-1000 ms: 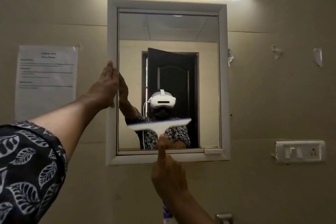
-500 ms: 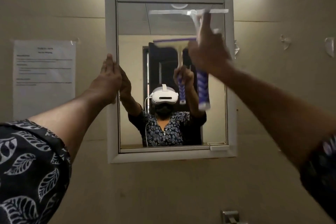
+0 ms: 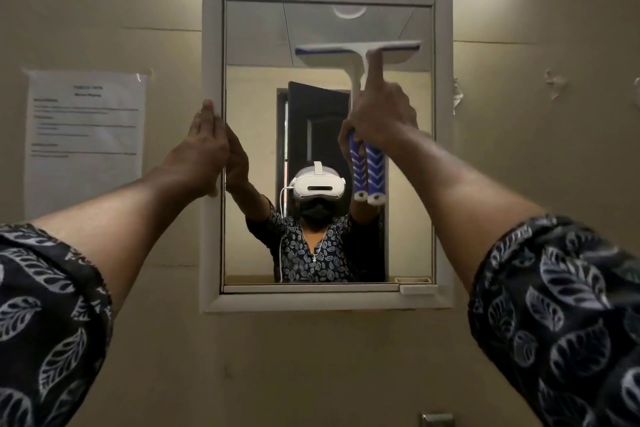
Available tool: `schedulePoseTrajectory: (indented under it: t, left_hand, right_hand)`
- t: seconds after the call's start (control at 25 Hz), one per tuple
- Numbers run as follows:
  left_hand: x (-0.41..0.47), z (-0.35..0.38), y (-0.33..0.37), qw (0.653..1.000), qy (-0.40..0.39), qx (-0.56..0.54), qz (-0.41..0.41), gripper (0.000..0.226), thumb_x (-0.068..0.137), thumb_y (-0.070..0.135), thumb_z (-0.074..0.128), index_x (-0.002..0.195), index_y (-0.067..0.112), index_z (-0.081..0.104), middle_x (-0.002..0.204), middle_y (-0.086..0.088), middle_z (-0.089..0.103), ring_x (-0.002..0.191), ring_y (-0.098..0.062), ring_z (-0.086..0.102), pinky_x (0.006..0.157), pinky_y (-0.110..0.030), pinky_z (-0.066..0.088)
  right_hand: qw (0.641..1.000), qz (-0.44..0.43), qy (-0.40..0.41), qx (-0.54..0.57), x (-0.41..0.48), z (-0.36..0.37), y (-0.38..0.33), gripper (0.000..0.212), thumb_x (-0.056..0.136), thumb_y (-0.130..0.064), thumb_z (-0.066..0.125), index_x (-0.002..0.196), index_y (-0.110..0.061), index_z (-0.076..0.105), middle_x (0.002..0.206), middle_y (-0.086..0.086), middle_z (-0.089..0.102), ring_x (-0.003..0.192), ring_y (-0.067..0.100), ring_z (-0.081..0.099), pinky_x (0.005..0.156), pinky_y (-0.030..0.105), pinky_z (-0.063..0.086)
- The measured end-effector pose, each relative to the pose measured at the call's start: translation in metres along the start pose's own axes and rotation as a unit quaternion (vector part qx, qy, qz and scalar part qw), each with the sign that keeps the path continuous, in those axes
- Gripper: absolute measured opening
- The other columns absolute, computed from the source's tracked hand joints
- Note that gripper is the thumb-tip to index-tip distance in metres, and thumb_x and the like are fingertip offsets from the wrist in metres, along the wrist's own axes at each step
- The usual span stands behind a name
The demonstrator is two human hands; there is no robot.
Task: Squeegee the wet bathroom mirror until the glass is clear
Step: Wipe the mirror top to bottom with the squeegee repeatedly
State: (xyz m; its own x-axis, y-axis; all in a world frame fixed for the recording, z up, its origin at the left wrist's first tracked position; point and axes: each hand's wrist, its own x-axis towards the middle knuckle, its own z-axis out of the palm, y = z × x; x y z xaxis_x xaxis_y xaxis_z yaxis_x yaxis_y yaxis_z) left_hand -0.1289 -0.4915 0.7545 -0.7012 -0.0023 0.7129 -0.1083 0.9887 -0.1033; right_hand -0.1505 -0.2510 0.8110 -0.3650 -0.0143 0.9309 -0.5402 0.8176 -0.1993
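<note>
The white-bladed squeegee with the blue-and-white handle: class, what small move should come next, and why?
Probably a steady pull straight down. The right hand grips the white-bladed squeegee with the blue-and-white handle, its blade level against the upper right part of the white-framed wall mirror, with unswept glass below. The left hand rests on the frame's left edge.

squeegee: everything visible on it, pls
The squeegee is T-shaped and looks plastic: a white head and neck, a blue strip along the blade's top left, and a blue grip with white chevrons. It stands handle down, blade level, against the upper right of the mirror. The right hand grips it, index finger extended up the neck.
</note>
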Motion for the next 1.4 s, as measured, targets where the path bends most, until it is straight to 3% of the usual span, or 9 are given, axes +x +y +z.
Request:
schedulePoseTrajectory:
  t: [0.2, 0.36, 0.6, 0.72, 0.92, 1.12, 1.2, 1.32, 1.4]
  left_hand:
    - [-0.004, -0.004, 0.002, 1.000, -0.008, -0.001, -0.001, 0.110, 0.075, -0.003, 0.073, 0.148, -0.004, -0.010, 0.155, -0.019, -0.023, 0.146, -0.033, -0.012, 0.119, -0.038, 0.012]
    - [-0.006, -0.007, 0.004, 1.000, -0.016, -0.002, -0.005, 0.110, 0.075, -0.002, 0.072, 0.148, -0.004, -0.010, 0.155, -0.019, -0.023, 0.146, -0.034, -0.012, 0.119, -0.038, 0.012]
    - [-0.010, -0.011, 0.006, 1.000, -0.024, 0.000, -0.005, 0.111, 0.076, 0.000, 0.073, 0.148, -0.006, -0.012, 0.154, -0.020, -0.024, 0.145, -0.034, -0.014, 0.119, -0.036, 0.007]
    - [-0.012, -0.013, 0.006, 1.000, -0.028, 0.007, -0.002, 0.112, 0.076, 0.002, 0.074, 0.147, -0.007, -0.012, 0.154, -0.022, -0.024, 0.145, -0.034, -0.015, 0.119, -0.035, 0.005]
    - [-0.014, -0.014, 0.008, 1.000, -0.021, 0.009, -0.003, 0.107, 0.079, 0.000, 0.070, 0.148, -0.006, -0.011, 0.154, -0.021, -0.022, 0.145, -0.034, -0.014, 0.119, -0.036, 0.003]
    - [-0.012, -0.013, 0.007, 1.000, -0.015, -0.006, 0.000, 0.110, 0.077, 0.001, 0.072, 0.147, -0.007, -0.012, 0.155, -0.021, -0.022, 0.145, -0.033, -0.015, 0.119, -0.036, 0.003]
    - [-0.010, -0.009, 0.006, 1.000, -0.012, -0.009, 0.000, 0.108, 0.078, -0.001, 0.071, 0.148, -0.006, -0.011, 0.155, -0.021, -0.022, 0.145, -0.034, -0.014, 0.119, -0.036, 0.005]
    - [-0.009, -0.008, 0.004, 1.000, 0.004, -0.012, 0.000, 0.107, 0.077, -0.002, 0.070, 0.148, -0.006, -0.010, 0.155, -0.021, -0.021, 0.146, -0.034, -0.011, 0.119, -0.037, 0.009]
    - [-0.007, -0.006, 0.002, 1.000, 0.001, -0.015, 0.003, 0.106, 0.077, -0.003, 0.070, 0.148, -0.005, -0.010, 0.155, -0.021, -0.021, 0.146, -0.034, -0.011, 0.119, -0.037, 0.011]
  right_hand:
    - [0.999, -0.009, 0.042, 0.019, -0.078, 0.039, 0.021, 0.072, 0.090, -0.009, 0.052, 0.147, -0.019, 0.009, 0.059, -0.004, 0.045, 0.049, 0.017, 0.056, 0.047, 0.030, 0.052]
    - [1.000, 0.016, 0.023, 0.007, -0.145, 0.065, 0.037, 0.072, 0.094, -0.017, 0.050, 0.147, -0.022, 0.000, 0.059, -0.005, 0.047, 0.046, 0.011, 0.051, 0.044, 0.029, 0.052]
    - [1.000, 0.018, -0.001, 0.003, -0.233, 0.072, 0.052, 0.073, 0.090, -0.009, 0.054, 0.145, -0.021, 0.006, 0.076, 0.008, 0.065, 0.052, 0.012, 0.050, 0.044, 0.015, 0.034]
    - [0.999, 0.033, -0.034, -0.013, -0.265, 0.071, 0.056, 0.085, 0.078, -0.001, 0.065, 0.145, -0.015, 0.014, 0.052, -0.002, 0.051, 0.039, 0.004, 0.030, 0.039, 0.007, 0.015]
    - [0.991, 0.094, -0.096, -0.001, -0.312, 0.071, 0.054, 0.100, 0.066, -0.001, 0.078, 0.144, -0.014, 0.017, 0.048, -0.006, 0.046, 0.032, 0.006, 0.029, 0.033, 0.006, 0.021]
    - [0.983, 0.127, -0.129, -0.030, -0.339, 0.066, 0.040, 0.104, 0.052, -0.009, 0.082, 0.140, -0.022, 0.028, 0.042, -0.003, 0.051, 0.027, 0.009, 0.042, 0.030, 0.018, 0.036]
    - [0.986, 0.128, -0.105, -0.005, -0.330, 0.059, 0.029, 0.095, 0.058, -0.013, 0.071, 0.142, -0.028, 0.027, 0.040, -0.005, 0.045, 0.028, 0.006, 0.036, 0.033, 0.012, 0.031]
    - [0.992, 0.081, -0.030, 0.090, -0.272, 0.041, 0.006, 0.081, 0.078, -0.013, 0.053, 0.142, -0.039, 0.013, 0.058, 0.007, 0.060, 0.032, 0.003, 0.037, 0.033, 0.014, 0.039]
    - [0.993, 0.011, 0.001, 0.116, -0.198, 0.026, -0.017, 0.064, 0.091, -0.011, 0.047, 0.142, -0.029, 0.014, 0.065, 0.005, 0.060, 0.038, 0.006, 0.047, 0.034, 0.021, 0.045]
